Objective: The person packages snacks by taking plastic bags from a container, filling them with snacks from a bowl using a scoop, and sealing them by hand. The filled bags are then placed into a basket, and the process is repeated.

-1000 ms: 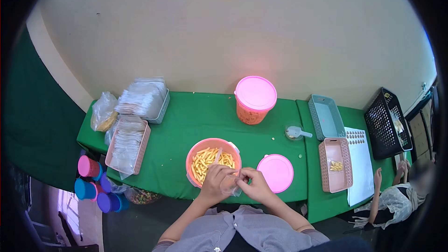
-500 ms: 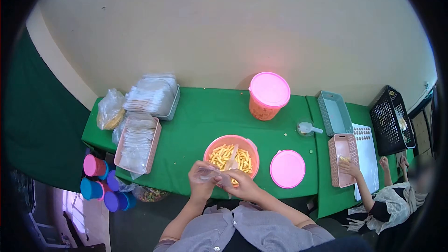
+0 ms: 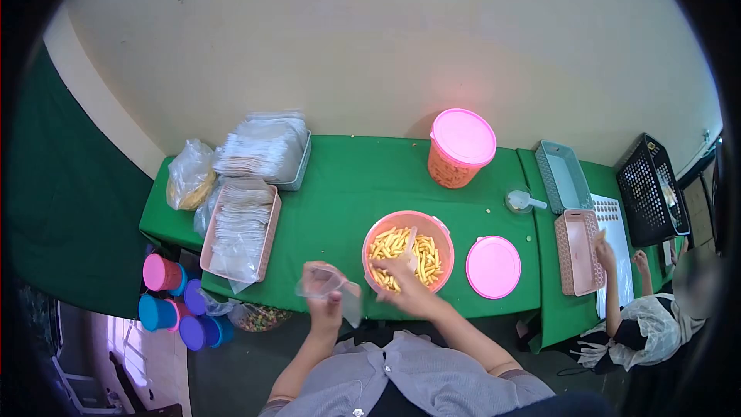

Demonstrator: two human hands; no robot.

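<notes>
A clear plastic bag (image 3: 323, 284) is gripped in my left hand (image 3: 326, 310), its mouth spread apart, just left of a pink tub (image 3: 370, 233). The tub holds yellow stick-shaped snacks (image 3: 394, 244), with a translucent scoop (image 3: 411, 241) standing among them. Over the near side of the tub is my right hand (image 3: 409, 292), fingers apart and slightly blurred, close to the scoop. Whether it touches the scoop or the snacks is hard to see. The tub's round pink lid (image 3: 494, 267) lies flat on the green cloth to the right.
Baskets of stacked clear bags (image 3: 272, 241) stand at the left beside a bag of yellow snacks (image 3: 191, 177). A lidded pink tub (image 3: 461, 150) is at the back. A small bowl with a scoop (image 3: 519, 201) lies right. Another person's hand (image 3: 605, 253) is over a pink basket (image 3: 570, 262).
My right hand has left the bag and moved right over the tub. The bag in my left hand now hangs with its mouth spread. The view has shifted slightly.
</notes>
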